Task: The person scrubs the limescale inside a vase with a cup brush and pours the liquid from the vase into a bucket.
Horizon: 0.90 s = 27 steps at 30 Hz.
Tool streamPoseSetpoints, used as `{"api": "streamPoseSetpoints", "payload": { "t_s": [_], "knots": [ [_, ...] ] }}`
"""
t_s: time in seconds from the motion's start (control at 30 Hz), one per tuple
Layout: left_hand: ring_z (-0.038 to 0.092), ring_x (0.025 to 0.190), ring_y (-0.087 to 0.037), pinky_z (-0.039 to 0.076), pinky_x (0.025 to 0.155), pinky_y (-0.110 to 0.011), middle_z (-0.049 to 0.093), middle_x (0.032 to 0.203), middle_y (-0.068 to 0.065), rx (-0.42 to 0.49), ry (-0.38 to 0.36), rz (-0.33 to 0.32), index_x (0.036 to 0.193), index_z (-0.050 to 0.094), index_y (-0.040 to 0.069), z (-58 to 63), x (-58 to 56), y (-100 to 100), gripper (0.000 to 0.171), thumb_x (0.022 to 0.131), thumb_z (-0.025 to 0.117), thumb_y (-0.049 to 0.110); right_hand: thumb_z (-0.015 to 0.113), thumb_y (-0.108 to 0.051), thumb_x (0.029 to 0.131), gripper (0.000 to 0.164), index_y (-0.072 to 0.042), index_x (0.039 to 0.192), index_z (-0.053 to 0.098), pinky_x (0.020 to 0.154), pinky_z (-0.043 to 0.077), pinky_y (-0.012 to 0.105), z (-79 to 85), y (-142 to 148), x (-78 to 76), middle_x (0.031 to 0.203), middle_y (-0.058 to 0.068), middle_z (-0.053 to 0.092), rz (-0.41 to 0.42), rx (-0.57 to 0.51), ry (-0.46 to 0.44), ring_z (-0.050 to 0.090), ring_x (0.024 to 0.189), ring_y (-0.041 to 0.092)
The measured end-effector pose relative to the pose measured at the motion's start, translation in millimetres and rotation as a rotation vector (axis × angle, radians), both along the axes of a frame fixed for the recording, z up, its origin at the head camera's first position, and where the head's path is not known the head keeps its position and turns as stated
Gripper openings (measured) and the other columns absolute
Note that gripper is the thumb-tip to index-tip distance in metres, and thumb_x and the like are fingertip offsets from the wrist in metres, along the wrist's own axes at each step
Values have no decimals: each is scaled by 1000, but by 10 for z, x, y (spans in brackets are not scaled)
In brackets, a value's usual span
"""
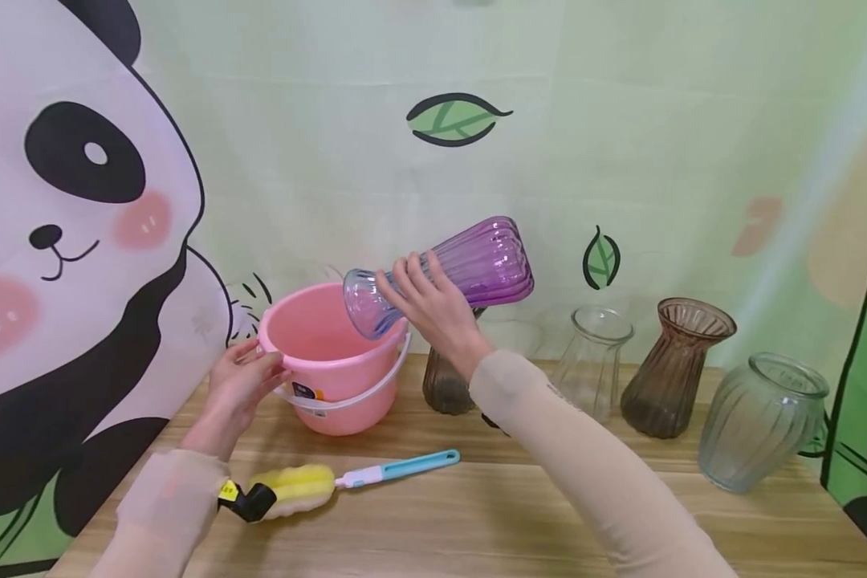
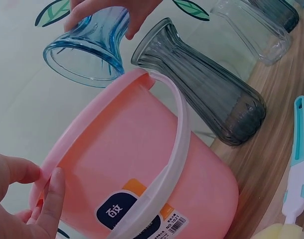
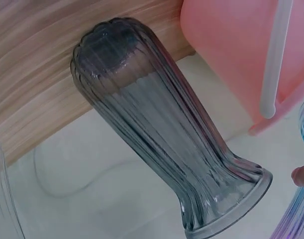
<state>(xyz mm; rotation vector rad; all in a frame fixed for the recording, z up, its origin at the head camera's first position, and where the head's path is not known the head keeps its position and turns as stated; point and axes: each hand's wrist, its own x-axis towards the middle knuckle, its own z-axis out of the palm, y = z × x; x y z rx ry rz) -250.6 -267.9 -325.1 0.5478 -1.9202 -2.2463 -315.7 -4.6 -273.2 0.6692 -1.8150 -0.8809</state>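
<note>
My right hand grips a fluted glass vase, blue at the neck and purple toward the base. The vase is tipped, its flared mouth lower and over the right side of a pink bucket. In the left wrist view the blue mouth shows just beyond the bucket's rim. With thumb and fingers my left hand pinches the bucket's rim at the left. The bucket's white handle hangs down along its front, across a dark label.
A dark grey fluted vase stands right of the bucket. Further right are a clear vase, a brown vase and a rounded clear jar. In front lies a brush with a yellow sponge head and blue-white handle.
</note>
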Motion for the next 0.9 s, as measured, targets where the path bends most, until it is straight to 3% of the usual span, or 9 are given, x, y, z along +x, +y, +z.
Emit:
{"api": "streamPoseSetpoints", "payload": {
  "t_s": [0.13, 0.33, 0.4, 0.5, 0.6, 0.7, 0.77, 0.83, 0.9],
  "knots": [
    [62, 78, -4, 51, 80, -22, 35, 137, -14, -7, -3, 0, 147, 14, 10, -7, 5, 12, 72, 88, 56, 9, 66, -22, 75, 73, -21, 138, 30, 105, 29, 41, -44, 36, 13, 127, 7, 41, 54, -87, 0, 40, 117, 23],
    [62, 73, -3, 52, 78, -23, 35, 134, -13, -33, 4, 27, 146, 18, 7, -31, 34, 26, 69, 88, 56, 8, 70, -18, 72, 74, -22, 136, 33, 102, 34, 42, -82, 86, 93, 126, 6, 44, 142, -240, -60, 43, 117, 24],
    [60, 77, -3, 52, 78, -23, 35, 134, -13, -99, 18, 53, 144, 22, 5, -41, 44, 36, 68, 87, 57, 10, 70, -24, 74, 71, -22, 135, 34, 100, 36, 42, -84, 104, 131, 125, 6, 46, 167, -294, -62, 45, 116, 24],
    [53, 86, -6, 52, 74, -19, 39, 132, -11, -297, 51, 153, 139, 32, 4, -60, 67, 81, 62, 85, 60, 17, 67, -41, 78, 65, -22, 133, 38, 95, 39, 41, -84, 139, 187, 121, 5, 51, 200, -378, -50, 48, 112, 23],
    [49, 83, -7, 45, 66, -15, 50, 115, -4, -478, 156, 326, 125, 46, 5, -70, 99, 189, 48, 82, 62, 20, 67, -56, 73, 73, -20, 131, 41, 90, 41, 39, -84, 186, 248, 118, 5, 54, 239, -471, -82, 50, 107, 22],
    [50, 71, -5, 41, 61, -13, 55, 93, 0, -585, 392, 404, 108, 54, 3, -23, 184, 386, 28, 83, 61, 13, 69, -57, 69, 78, -18, 130, 41, 87, 42, 40, -92, 239, 324, 117, 7, 56, 288, -588, -160, 52, 106, 23],
    [50, 66, -4, 42, 59, -12, 58, 83, -3, -639, 559, 335, 99, 56, -1, 44, 282, 562, 18, 82, 61, 5, 71, -55, 68, 80, -17, 131, 40, 86, 41, 40, -113, 277, 378, 117, 8, 55, 329, -672, -233, 51, 106, 25],
    [52, 65, -4, 44, 57, -12, 60, 79, -6, -705, 707, 195, 93, 58, -2, 45, 321, 706, 13, 81, 63, 2, 73, -52, 67, 81, -16, 132, 39, 85, 41, 41, -148, 312, 424, 117, 9, 55, 369, -751, -287, 51, 106, 26],
    [55, 65, -6, 48, 57, -14, 63, 79, -8, -758, 795, 42, 91, 59, -1, 25, 337, 860, 13, 79, 65, 0, 74, -51, 66, 83, -14, 132, 39, 84, 41, 41, -191, 345, 460, 117, 9, 55, 403, -825, -335, 51, 106, 26]
  ]
}}
